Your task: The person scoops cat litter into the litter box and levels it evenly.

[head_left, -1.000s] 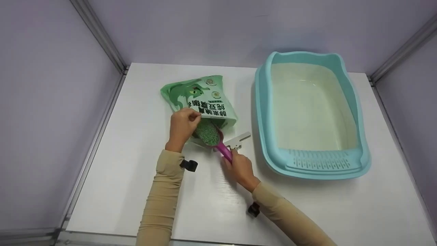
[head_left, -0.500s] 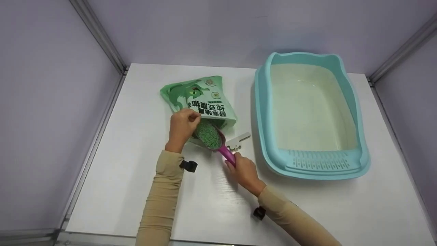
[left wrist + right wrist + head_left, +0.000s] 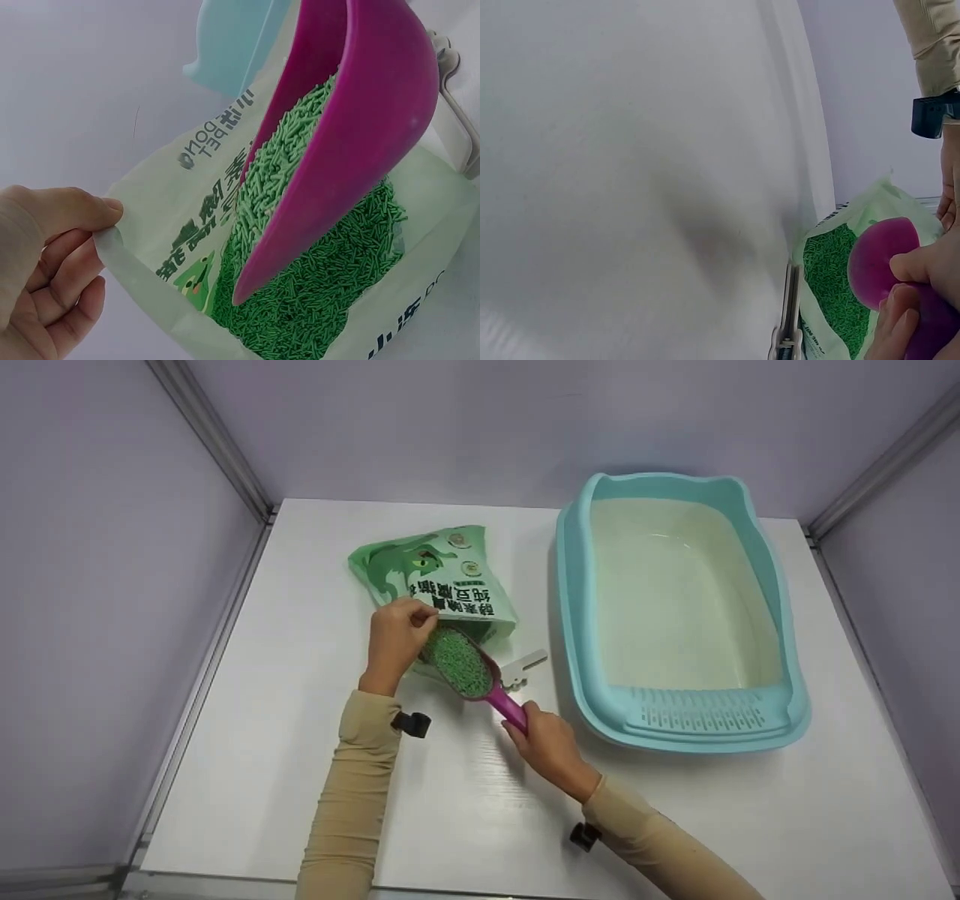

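My left hand (image 3: 397,639) pinches the rim of an open green bag (image 3: 450,570) between thumb and fingers, as the left wrist view also shows. Green litter pellets (image 3: 300,315) fill the inside of the bag. My right hand (image 3: 553,746) grips the handle of a magenta scoop (image 3: 508,709), its bowl heaped with pellets. In the left wrist view the scoop (image 3: 360,127) is tilted over the bag's mouth, its tip above the pellets. The right wrist view shows the thumb (image 3: 915,264) lying along the scoop.
A light blue litter box (image 3: 577,660) with a pale inner floor and a slotted front step stands on the right of the white table (image 3: 247,780). Between bag and box lies a small white slotted tool (image 3: 525,666). Walls enclose the back and sides.
My right hand has drawn the loaded scoop back out of the bag, toward the lower right, so more of its pellets show. My left hand has stayed at the bag's rim.
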Available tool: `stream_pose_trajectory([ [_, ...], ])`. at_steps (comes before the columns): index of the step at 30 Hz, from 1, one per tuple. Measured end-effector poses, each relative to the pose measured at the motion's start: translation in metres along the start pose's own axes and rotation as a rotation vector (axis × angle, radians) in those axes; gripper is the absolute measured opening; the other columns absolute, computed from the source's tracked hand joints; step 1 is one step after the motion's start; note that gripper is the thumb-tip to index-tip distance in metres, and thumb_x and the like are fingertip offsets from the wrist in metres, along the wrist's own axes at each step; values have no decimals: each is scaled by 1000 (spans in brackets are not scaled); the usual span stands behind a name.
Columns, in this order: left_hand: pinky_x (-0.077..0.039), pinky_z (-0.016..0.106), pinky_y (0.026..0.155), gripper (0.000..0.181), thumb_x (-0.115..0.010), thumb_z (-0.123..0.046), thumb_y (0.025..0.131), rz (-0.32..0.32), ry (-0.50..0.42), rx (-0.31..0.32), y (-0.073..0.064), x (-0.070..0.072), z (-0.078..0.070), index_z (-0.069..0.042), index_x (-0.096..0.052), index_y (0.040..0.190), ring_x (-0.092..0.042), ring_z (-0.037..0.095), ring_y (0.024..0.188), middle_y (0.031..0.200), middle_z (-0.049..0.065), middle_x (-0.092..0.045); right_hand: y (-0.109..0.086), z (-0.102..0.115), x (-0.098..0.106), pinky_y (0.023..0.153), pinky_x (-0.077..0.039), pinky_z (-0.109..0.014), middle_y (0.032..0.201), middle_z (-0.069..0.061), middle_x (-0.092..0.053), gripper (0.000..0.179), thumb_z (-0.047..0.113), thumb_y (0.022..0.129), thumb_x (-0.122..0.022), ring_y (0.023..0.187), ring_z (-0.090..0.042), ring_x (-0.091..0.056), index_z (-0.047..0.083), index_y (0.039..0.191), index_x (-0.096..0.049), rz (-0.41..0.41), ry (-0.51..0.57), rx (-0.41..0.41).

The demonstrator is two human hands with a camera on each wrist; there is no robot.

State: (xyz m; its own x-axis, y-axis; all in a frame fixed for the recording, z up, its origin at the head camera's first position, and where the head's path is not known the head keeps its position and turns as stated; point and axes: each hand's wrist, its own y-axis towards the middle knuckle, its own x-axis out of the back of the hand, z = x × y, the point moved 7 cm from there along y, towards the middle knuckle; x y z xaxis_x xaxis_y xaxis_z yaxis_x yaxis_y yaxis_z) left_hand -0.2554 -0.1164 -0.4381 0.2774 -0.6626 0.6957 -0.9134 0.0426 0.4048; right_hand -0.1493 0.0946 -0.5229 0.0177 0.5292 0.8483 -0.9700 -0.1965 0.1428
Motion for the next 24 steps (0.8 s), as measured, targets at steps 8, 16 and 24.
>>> stream_pose_trajectory([
  [8, -56, 36, 69, 9, -68, -11, 86, -12, -8, -2, 1, 1, 0, -5, -75, 87, -68, 25, 73, 81, 13, -71, -5, 1, 14, 50, -39, -31, 63, -9, -59, 26, 24, 85, -71, 54, -15, -48, 3, 86, -56, 33, 14, 0],
  [16, -56, 36, 69, 9, -68, -10, 86, 6, -13, 8, 2, 2, 0, -5, -75, 86, -68, 25, 73, 80, 13, -72, -11, 2, 28, 52, -41, -31, 64, -10, -59, 26, 23, 85, -71, 56, -16, -49, 2, 87, -57, 90, 26, -9],
  [24, -56, 36, 68, 10, -68, -11, 87, 15, -12, 3, 2, 2, -1, -5, -75, 86, -68, 26, 72, 80, 13, -72, -17, 6, 44, 49, -37, -27, 61, -8, -56, 26, 22, 84, -72, 53, -13, -45, 3, 85, -55, 66, 20, 27],
])
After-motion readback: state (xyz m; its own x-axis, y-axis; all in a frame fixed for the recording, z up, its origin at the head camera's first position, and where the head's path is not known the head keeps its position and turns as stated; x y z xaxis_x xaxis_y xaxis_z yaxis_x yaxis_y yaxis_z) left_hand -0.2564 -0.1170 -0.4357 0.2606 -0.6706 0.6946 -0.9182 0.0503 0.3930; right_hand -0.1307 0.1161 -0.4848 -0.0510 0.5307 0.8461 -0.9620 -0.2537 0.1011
